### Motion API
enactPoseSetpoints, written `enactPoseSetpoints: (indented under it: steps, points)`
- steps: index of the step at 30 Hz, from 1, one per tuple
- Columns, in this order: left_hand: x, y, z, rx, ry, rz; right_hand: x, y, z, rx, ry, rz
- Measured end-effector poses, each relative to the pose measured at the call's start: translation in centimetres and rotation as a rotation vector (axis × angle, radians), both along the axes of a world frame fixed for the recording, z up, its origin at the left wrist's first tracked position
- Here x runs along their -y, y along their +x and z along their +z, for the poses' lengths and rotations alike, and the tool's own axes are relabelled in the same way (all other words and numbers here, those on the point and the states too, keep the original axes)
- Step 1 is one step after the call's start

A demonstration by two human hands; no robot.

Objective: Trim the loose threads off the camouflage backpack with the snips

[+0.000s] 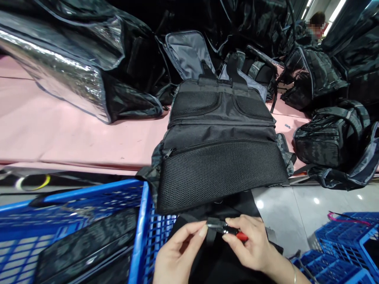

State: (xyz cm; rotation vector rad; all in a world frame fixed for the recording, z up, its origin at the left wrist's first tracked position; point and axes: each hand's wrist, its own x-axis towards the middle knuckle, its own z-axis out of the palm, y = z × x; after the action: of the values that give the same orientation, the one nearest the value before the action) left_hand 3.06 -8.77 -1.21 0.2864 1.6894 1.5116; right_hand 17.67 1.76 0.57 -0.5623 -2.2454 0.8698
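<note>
A black backpack (219, 169) lies with its mesh-padded back panel facing up, and its lower edge hangs over the table's front edge. Just below it, my left hand (182, 246) pinches a black webbing strap (211, 235) between thumb and fingertips. My right hand (251, 240) grips a small black-and-red tool (242, 236) with a shiny metal part, its kind unclear. The tool's metal end meets the strap close to my left fingertips. Both hands are over dark cloth at the front of my body.
The pink table (127, 144) holds more dark bags, including a camouflage backpack (318, 138) to the right. At left, a blue plastic basket (143, 221) contains a dark camouflage bag (89, 236). More blue baskets (340, 236) stand at lower right. A person (315, 29) is in the background.
</note>
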Motion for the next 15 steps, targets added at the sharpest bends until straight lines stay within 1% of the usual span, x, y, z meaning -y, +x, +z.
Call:
enactPoseSetpoints:
  steps: [5, 10, 13, 15]
  points:
    - [-0.2, 0.2, 0.5, 0.129, -0.002, -0.007, -0.1, 0.0, -0.3, 0.007, 0.028, 0.006]
    - [-0.8, 0.4, 0.7, 0.213, -0.005, 0.018, -0.1, 0.0, -0.7, -0.016, 0.038, -0.010]
    - [-0.9, 0.2, 1.0, 0.215, 0.004, -0.008, 0.0, 0.1, -0.4, -0.101, -0.083, -0.050]
    - [-0.7, -0.2, 1.3, 0.121, -0.022, -0.053, -0.1, 0.3, -0.3, -0.160, -0.196, -0.087]
